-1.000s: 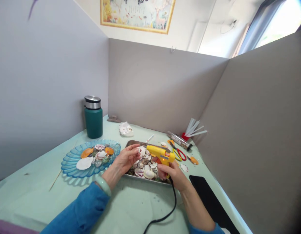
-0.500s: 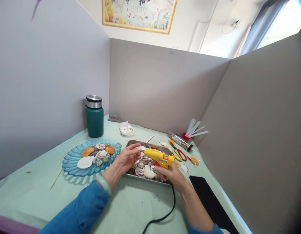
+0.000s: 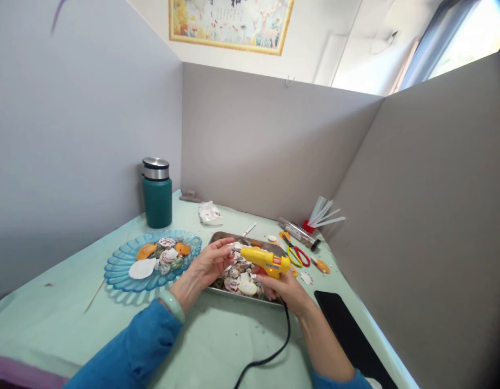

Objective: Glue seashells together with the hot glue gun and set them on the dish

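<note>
My right hand (image 3: 282,289) grips a yellow glue gun (image 3: 265,260) by its handle, its black cord (image 3: 270,354) trailing toward me. The nozzle points left at a small pale shell (image 3: 232,247) pinched in the fingertips of my left hand (image 3: 207,267). Both hands hover over a metal tray (image 3: 221,238) filled with several mixed seashells. A blue glass plate (image 3: 120,267) to the left carries several shells, white, orange and patterned.
A green flask (image 3: 157,193) stands at the back left. Scissors with yellow and red handles (image 3: 295,252), a clear tube (image 3: 297,233), glue sticks in a red holder (image 3: 321,214), crumpled tissue (image 3: 210,214) and loose shells lie behind the tray. A black pad (image 3: 347,335) lies at right, a thin wooden stick (image 3: 93,294) at left.
The glue gun has tilted and moved left, bringing its nozzle up to the shell in my left hand. My left hand has stayed nearly still.
</note>
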### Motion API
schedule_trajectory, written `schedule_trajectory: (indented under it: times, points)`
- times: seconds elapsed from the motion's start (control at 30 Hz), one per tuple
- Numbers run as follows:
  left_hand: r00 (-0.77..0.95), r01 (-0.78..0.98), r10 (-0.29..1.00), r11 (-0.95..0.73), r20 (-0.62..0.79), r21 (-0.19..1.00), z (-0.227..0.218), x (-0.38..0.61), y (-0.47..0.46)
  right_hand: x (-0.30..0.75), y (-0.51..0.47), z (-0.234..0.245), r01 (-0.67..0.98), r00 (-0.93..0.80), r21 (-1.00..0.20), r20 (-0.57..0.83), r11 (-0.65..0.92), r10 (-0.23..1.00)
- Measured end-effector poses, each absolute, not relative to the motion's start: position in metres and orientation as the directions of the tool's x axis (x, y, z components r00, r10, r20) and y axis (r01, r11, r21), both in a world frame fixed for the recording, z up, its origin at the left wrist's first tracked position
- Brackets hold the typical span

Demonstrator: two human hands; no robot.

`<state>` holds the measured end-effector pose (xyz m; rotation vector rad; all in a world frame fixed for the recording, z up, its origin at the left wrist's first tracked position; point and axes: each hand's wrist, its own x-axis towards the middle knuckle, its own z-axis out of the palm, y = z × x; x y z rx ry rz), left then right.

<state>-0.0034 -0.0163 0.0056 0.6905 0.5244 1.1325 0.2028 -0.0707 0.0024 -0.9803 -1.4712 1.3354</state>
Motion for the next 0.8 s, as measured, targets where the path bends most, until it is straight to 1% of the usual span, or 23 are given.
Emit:
schedule_trajectory:
  times: [0.13, 0.33, 0.43, 0.6, 0.8]
  points:
    - [0.345, -0.632, 0.938, 0.265, -0.042, 0.728, 0.0049, -0.0039, -0.016, 0.2028, -0.0708, 0.0022, 0.014, -0.301, -0.994, 0.097, 0.106, 0.949]
    - [0.401, -0.619, 0.916, 0.283, -0.015, 0.733, 0.001, -0.0044, -0.015, 0.2017, -0.0707, 0.0023, -0.048, -0.26, -0.99, 0.139, 0.131, 0.956]
    - [0.39, -0.628, 0.921, 0.275, -0.012, 0.728, 0.0007, -0.0043, -0.0144, 0.2027, -0.0706, 0.002, -0.053, -0.281, -0.991, 0.137, 0.127, 0.95]
    - [0.381, -0.632, 0.925, 0.272, -0.015, 0.726, 0.001, -0.0044, -0.0145, 0.2033, -0.0717, 0.0027, -0.015, -0.322, -0.994, 0.108, 0.109, 0.941]
    - [0.406, -0.632, 0.914, 0.285, -0.004, 0.721, 0.0003, -0.0042, -0.015, 0.2016, -0.071, 0.0021, -0.048, -0.266, -0.989, 0.147, 0.139, 0.953]
